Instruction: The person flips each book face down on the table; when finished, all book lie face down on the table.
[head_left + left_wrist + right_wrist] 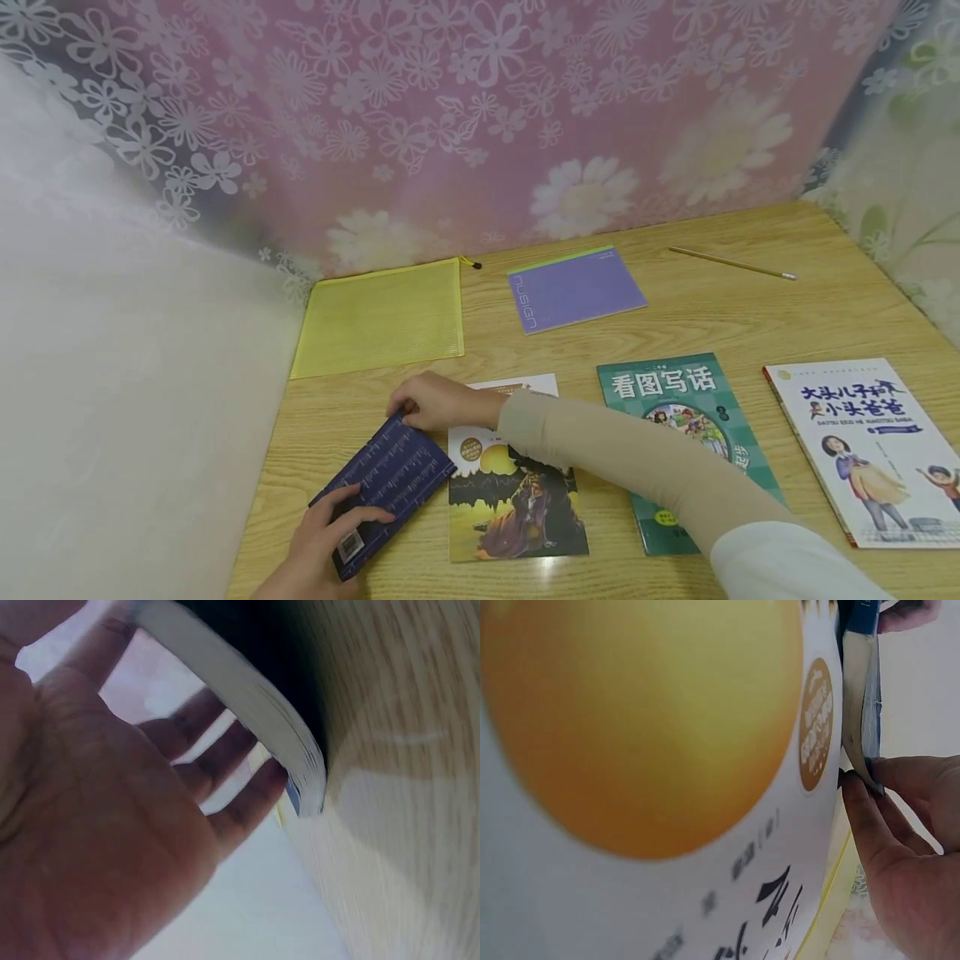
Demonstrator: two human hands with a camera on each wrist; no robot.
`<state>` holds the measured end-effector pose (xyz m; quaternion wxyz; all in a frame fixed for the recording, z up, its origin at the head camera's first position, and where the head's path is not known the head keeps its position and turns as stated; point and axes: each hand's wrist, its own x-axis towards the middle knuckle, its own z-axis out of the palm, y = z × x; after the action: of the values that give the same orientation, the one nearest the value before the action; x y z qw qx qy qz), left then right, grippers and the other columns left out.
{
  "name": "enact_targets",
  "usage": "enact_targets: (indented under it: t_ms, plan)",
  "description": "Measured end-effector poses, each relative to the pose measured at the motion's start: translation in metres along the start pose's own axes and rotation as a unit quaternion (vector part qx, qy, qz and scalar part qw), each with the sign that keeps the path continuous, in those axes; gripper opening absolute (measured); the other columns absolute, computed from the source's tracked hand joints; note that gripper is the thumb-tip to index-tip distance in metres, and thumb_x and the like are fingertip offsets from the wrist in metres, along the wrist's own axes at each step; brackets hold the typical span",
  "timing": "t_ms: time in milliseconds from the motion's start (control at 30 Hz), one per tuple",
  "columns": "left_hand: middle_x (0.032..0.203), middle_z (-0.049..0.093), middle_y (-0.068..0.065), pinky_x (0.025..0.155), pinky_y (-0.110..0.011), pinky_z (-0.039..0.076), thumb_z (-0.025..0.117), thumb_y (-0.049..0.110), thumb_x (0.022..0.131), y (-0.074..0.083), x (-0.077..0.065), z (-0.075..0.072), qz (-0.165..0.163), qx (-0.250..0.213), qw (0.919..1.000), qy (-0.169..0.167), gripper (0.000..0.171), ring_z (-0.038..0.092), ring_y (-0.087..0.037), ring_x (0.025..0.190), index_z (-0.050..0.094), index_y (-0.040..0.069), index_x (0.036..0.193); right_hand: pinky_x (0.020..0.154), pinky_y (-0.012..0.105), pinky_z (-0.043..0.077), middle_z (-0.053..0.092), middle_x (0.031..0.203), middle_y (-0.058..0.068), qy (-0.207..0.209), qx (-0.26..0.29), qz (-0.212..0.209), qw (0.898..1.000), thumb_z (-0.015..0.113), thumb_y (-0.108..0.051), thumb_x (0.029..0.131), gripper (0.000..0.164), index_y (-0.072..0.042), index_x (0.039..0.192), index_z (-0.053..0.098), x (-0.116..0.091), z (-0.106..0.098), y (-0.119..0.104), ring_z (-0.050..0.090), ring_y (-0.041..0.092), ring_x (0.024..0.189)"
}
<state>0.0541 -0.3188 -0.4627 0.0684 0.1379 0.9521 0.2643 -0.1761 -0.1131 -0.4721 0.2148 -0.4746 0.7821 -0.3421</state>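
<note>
A dark blue book point(397, 471) with rows of small print and a barcode label lies slanted at the left of the table in the head view. My left hand point(318, 537) holds its near end, with two digits across the cover. In the left wrist view, fingers point(247, 799) of that hand meet the edge of the thick page block point(247, 694). My right hand point(435, 404) pinches the far corner of the book. The right wrist view shows this corner bent between thumb and fingers point(866, 814). Just right of it lies a book with a yellow sun point(517, 508), partly covered by my right forearm.
A yellow mesh zip pouch point(382, 321) and a purple notebook point(577, 292) lie farther back, with a pencil point(731, 262) to their right. A green book point(720, 417) and a white book point(870, 450) lie at the right. A pale wall point(135, 375) borders the left side.
</note>
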Motion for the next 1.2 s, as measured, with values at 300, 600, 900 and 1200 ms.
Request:
enact_targets:
  t_ms: [300, 600, 900, 1200]
  plan:
    - [0.151, 0.040, -0.028, 0.088, -0.079, 0.043, 0.098, 0.011, 0.058, 0.009, 0.002, 0.005, -0.060, 0.017, 0.9970, -0.045, 0.085, 0.041, -0.060, 0.134, 0.065, 0.048, 0.127, 0.100, 0.021, 0.055, 0.076, 0.123, 0.005, -0.036, -0.107, -0.054, 0.992, 0.068, -0.004, 0.100, 0.024, -0.008, 0.121, 0.079, -0.002, 0.001, -0.008, 0.069, 0.016, 0.117]
    - [0.154, 0.042, -0.026, 0.092, -0.080, 0.043, 0.090, 0.032, 0.081, 0.010, 0.005, 0.005, -0.113, 0.046, 0.9925, -0.009, 0.058, 0.043, -0.058, 0.136, 0.067, 0.046, 0.133, 0.117, 0.028, 0.047, 0.053, 0.156, 0.010, -0.086, -0.133, -0.057, 0.986, 0.074, -0.024, 0.100, 0.036, -0.015, 0.134, 0.073, -0.016, 0.001, -0.004, 0.053, 0.020, 0.144]
    - [0.152, 0.046, -0.034, 0.099, -0.077, 0.045, 0.082, 0.040, 0.091, 0.000, 0.016, -0.007, -0.177, 0.082, 0.9806, -0.015, 0.068, 0.049, -0.059, 0.134, 0.058, 0.018, 0.151, 0.128, 0.036, 0.035, 0.021, 0.175, 0.014, -0.142, -0.135, -0.059, 0.979, 0.072, -0.043, 0.100, 0.057, -0.013, 0.148, 0.062, -0.051, -0.004, -0.007, 0.026, 0.024, 0.162]
    - [0.148, 0.049, -0.028, 0.102, -0.067, 0.049, 0.077, 0.036, 0.096, -0.005, 0.026, -0.015, -0.217, 0.073, 0.9729, -0.036, 0.068, 0.051, -0.052, 0.130, 0.054, 0.010, 0.154, 0.124, 0.031, 0.039, 0.036, 0.170, 0.009, -0.160, -0.163, -0.100, 0.968, 0.076, -0.043, 0.097, 0.055, -0.016, 0.144, 0.065, -0.080, -0.003, -0.012, 0.038, 0.022, 0.157]
